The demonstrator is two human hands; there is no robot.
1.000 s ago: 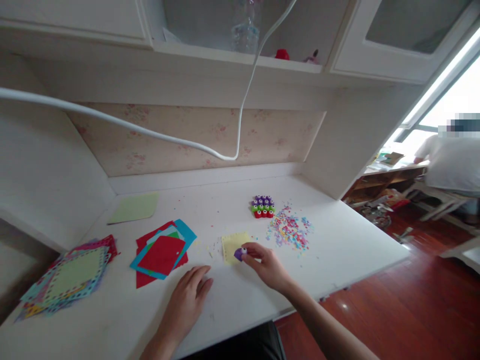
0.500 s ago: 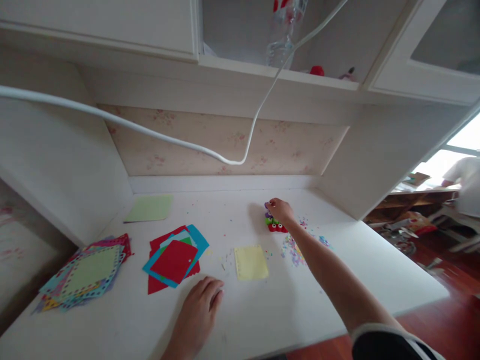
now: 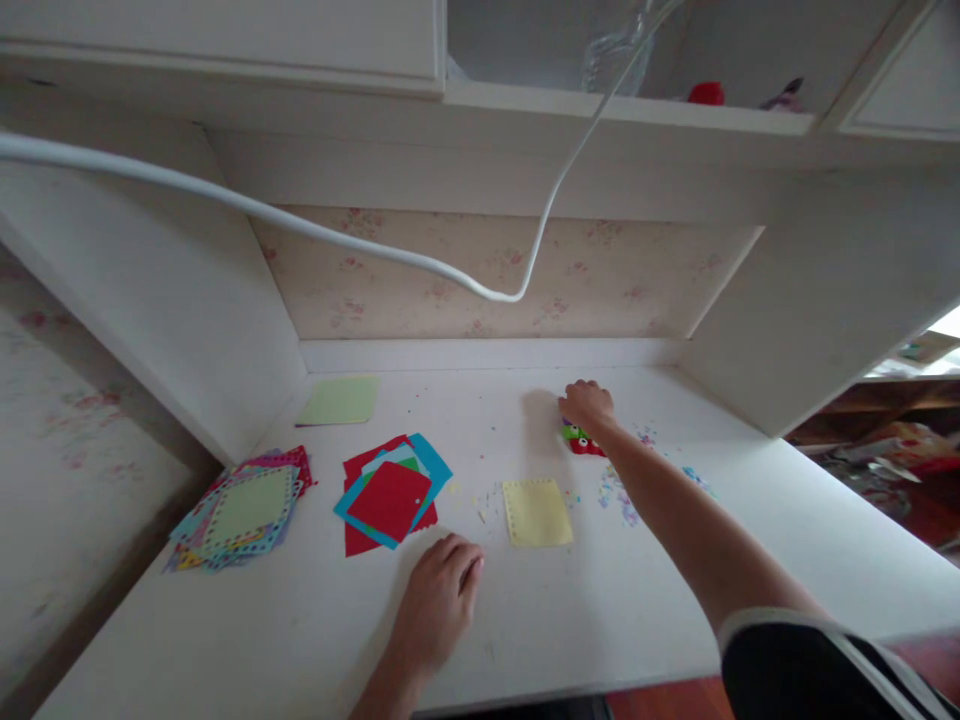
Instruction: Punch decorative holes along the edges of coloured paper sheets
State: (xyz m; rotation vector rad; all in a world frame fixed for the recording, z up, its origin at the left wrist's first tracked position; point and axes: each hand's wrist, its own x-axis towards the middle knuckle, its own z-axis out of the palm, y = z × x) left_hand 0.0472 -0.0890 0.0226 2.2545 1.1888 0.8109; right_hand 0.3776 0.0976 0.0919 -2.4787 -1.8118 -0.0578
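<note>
My right hand (image 3: 586, 402) reaches to the back of the white desk. Its fingers curl over a cluster of small purple, green and red pieces with eyes (image 3: 583, 440) and partly hide it; what they hold cannot be made out. My left hand (image 3: 444, 592) rests with curled fingers near the front, just below a stack of red and blue sheets (image 3: 390, 498). Whether it holds anything is hidden. Between the hands lies a yellow sheet (image 3: 537, 512) with small holes along its edges.
Punched colored sheets (image 3: 244, 508) are piled at the left, with a pale green sheet (image 3: 339, 400) behind. Paper bits (image 3: 619, 498) are scattered at the right. A white cable (image 3: 405, 255) hangs across the view below the shelf (image 3: 630, 108).
The view has shifted, so the desk items appear further right and slightly higher. My right hand now covers more of the purple pieces. My left hand stays near the sheet stack.
</note>
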